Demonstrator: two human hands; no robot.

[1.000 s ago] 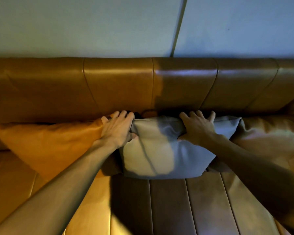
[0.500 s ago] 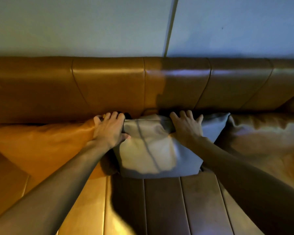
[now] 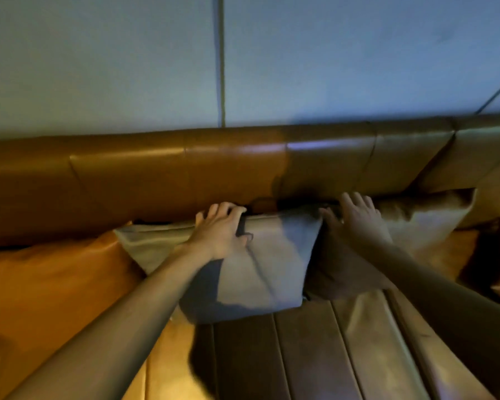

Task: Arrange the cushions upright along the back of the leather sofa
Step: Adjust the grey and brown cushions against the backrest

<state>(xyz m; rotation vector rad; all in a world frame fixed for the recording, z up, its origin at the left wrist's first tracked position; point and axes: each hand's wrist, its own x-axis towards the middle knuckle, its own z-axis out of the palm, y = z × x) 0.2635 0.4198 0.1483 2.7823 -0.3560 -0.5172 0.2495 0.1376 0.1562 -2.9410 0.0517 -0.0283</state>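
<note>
Where the seat meets the backrest, at the centre of the frame, item one: a grey cushion (image 3: 257,264), leaning upright against the leather sofa (image 3: 156,174), its top edge level with the foot of the backrest and its lower edge resting on the seat panels. Left hand (image 3: 218,230): laid over the top edge of the grey cushion, fingers (image 3: 228,210) curled over the far side, thumb on the near face, so the edge is pinched between them. Right hand (image 3: 358,223): set on the top of the tan cushion (image 3: 422,223) just right of the grey one's upper right corner, palm down, fingers slightly spread and pointing toward the backrest; whether they close on any fabric cannot be told.

Item two: an orange cushion (image 3: 55,278), lower left of the frame, lying against the backrest and tucked behind the left edge of the grey cushion. Item three: the tan cushion, right of centre, propped against the backrest, its upper right corner peaked, its left part in shadow under the right forearm. Sofa seat, lower centre to lower right, ribbed in lengthwise panels, partly in shadow. Wall (image 3: 127,67), upper half of the frame, pale, with one dark vertical seam left of centre.
</note>
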